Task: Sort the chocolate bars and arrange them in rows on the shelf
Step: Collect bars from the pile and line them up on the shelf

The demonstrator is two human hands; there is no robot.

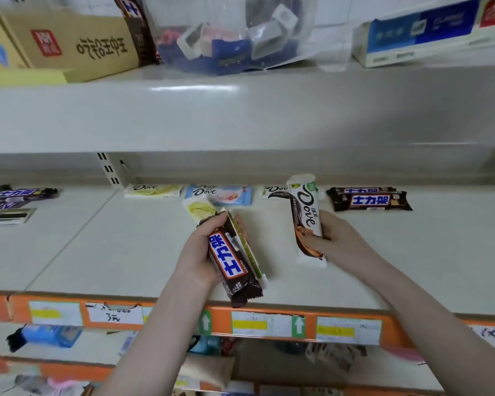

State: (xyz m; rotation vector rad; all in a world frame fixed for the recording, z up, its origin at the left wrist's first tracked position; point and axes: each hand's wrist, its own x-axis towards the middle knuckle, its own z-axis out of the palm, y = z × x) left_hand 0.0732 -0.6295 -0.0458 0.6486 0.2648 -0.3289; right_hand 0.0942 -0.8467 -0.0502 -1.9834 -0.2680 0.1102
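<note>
While the left hand grips a stack of mixed bars as stock, the right hand holds one white Dove bar upright; probably bound for the Dove row behind

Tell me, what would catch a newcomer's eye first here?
Two bare arms reach over a pale shelf. The left hand grips a small stack of bars topped by a brown Snickers bar; the right hand holds a white Dove bar upright. More Dove and Snickers bars line the shelf's back.
</note>
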